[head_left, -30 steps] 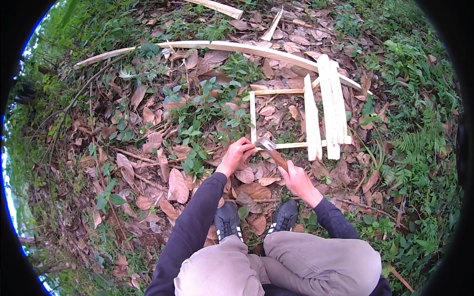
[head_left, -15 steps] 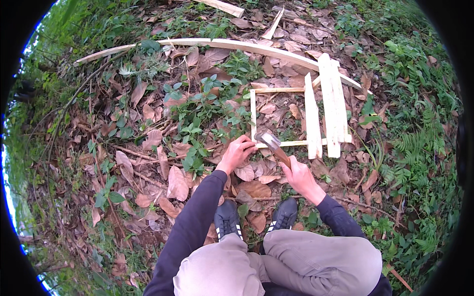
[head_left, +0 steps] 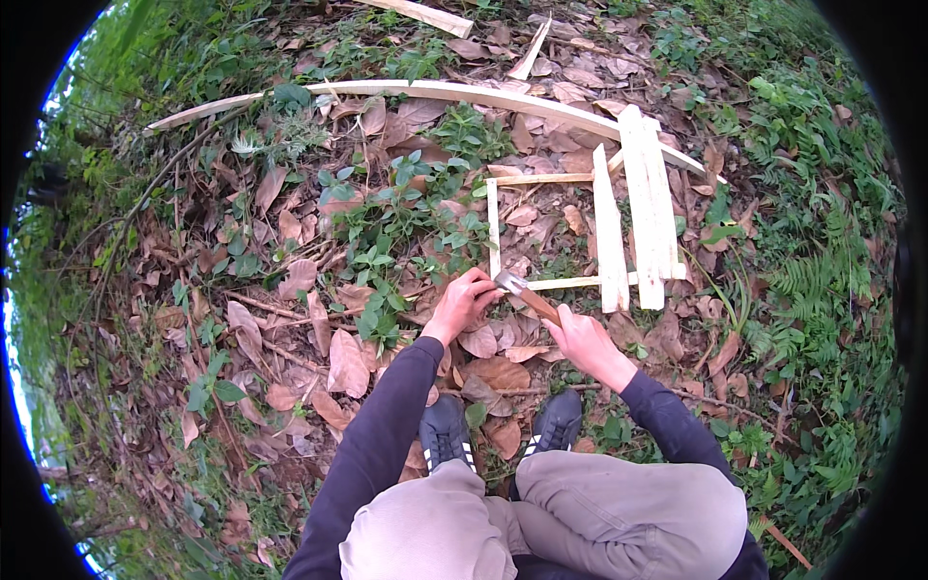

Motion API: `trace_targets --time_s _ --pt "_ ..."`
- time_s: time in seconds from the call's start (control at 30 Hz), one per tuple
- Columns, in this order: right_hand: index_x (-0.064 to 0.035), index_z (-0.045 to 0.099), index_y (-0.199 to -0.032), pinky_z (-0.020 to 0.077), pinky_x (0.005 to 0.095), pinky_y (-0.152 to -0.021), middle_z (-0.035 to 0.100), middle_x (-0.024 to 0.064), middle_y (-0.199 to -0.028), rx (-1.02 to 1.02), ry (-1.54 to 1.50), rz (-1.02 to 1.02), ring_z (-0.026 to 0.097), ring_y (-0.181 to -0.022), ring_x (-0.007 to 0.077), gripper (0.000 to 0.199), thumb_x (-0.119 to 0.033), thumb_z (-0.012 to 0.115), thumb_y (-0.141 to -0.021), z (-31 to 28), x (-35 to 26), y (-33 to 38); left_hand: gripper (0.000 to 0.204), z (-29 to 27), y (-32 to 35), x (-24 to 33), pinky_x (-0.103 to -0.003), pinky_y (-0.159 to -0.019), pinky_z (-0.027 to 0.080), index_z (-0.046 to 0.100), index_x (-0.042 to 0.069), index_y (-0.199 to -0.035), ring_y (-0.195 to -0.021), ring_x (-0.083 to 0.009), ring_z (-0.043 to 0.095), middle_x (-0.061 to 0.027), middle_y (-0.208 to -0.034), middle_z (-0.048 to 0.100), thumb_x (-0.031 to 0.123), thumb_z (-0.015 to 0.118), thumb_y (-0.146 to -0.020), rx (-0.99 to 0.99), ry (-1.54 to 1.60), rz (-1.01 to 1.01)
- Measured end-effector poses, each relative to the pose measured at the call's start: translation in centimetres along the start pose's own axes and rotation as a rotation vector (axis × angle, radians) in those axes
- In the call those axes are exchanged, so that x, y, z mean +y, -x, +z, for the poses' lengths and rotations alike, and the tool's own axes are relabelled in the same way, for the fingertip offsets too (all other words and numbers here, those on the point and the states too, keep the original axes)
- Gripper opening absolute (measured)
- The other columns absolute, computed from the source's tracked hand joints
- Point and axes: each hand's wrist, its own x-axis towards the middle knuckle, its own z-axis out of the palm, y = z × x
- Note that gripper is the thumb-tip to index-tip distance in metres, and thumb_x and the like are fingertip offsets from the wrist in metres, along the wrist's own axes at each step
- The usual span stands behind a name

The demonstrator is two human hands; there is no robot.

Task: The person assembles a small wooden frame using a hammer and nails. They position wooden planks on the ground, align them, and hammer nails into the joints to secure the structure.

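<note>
A hammer [head_left: 535, 303] with a wooden handle and a metal head is gripped in my right hand [head_left: 590, 346]. Its head lies over the near left corner of a light wooden frame [head_left: 494, 232] on the ground. At that same corner, my left hand [head_left: 461, 306] has thumb and fingers pinched together, close beside the hammer head. Whatever sits between those fingertips is too small to make out. Pale wooden slats [head_left: 638, 208] cross the right part of the frame, and a narrower pointed slat [head_left: 610, 232] lies left of them.
Beyond the frame stretches a long thin wooden strip [head_left: 440, 89]. Farther off lie a splintered offcut [head_left: 531, 50] and another board [head_left: 420, 14]. Dry leaves [head_left: 348, 362] and low green plants [head_left: 387, 208] cover the ground. My shoes [head_left: 445, 430] are close to the near side.
The hammer head has come down and slightly left onto the frame's corner, and the handle lies flatter. My left hand stays at the corner.
</note>
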Motion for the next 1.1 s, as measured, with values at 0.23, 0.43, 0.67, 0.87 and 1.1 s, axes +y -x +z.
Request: trace_targets --time_s 0.23,0.43,0.67,0.87,1.1 --pt "0.0003 0.047 -0.099 0.0535 0.0492 -0.050 0.063 0.0231 -0.065 0.086 -0.059 0.010 0.068 -0.062 0.0423 0.027 -0.021 0.063 -0.103 0.3 -0.2 1.0 0.016 0.1 -0.1 0.3 -0.041 -0.075 0.057 0.075 0.003 -0.094 -0.084 -0.0307 0.070 -0.0095 -0.096 0.068 0.016 0.081 -0.087 0.001 0.001 -0.024" --pt "0.0006 0.047 -0.100 0.0540 0.0508 -0.054 0.064 0.0241 -0.068 0.148 -0.125 0.011 0.069 -0.066 0.0445 0.026 -0.021 0.061 -0.104 -0.5 -0.9 0.8 0.015 0.3 0.1 0.1 -0.040 -0.076 0.057 0.076 0.003 -0.096 -0.086 -0.0298 0.070 -0.0090 -0.096 0.068 0.015 0.081 -0.087 0.017 0.032 -0.034" --pt "0.0025 0.050 -0.104 0.0522 0.0526 -0.053 0.063 0.0264 -0.067 0.073 -0.190 0.056 0.067 -0.066 0.0470 0.028 -0.022 0.062 -0.104 -0.1 -0.2 0.1 0.016 -0.2 0.0 0.2 -0.040 -0.075 0.057 0.077 0.004 -0.100 -0.085 -0.0302 0.071 -0.0100 -0.097 0.068 0.017 0.079 -0.090 -0.024 -0.001 -0.029" --pt "0.0012 0.051 -0.104 0.0527 0.0527 -0.055 0.064 0.0269 -0.070 0.027 -0.183 0.160 0.068 -0.069 0.0468 0.026 -0.022 0.062 -0.104 1.0 -0.3 1.0 0.016 0.1 0.0 0.1 -0.040 -0.075 0.056 0.077 0.004 -0.098 -0.085 -0.0296 0.070 -0.0095 -0.096 0.068 0.016 0.081 -0.088 -0.002 -0.004 -0.025" --pt "0.0038 0.052 -0.100 0.0501 0.0523 -0.054 0.064 0.0280 -0.069 0.322 -0.370 0.110 0.067 -0.069 0.0488 0.025 -0.019 0.062 -0.104 1.2 -1.8 1.7 0.018 0.2 -0.1 0.1 -0.039 -0.076 0.056 0.079 0.006 -0.104 -0.086 -0.0289 0.070 -0.0093 -0.097 0.069 0.017 0.079 -0.090 -0.002 0.011 -0.041"
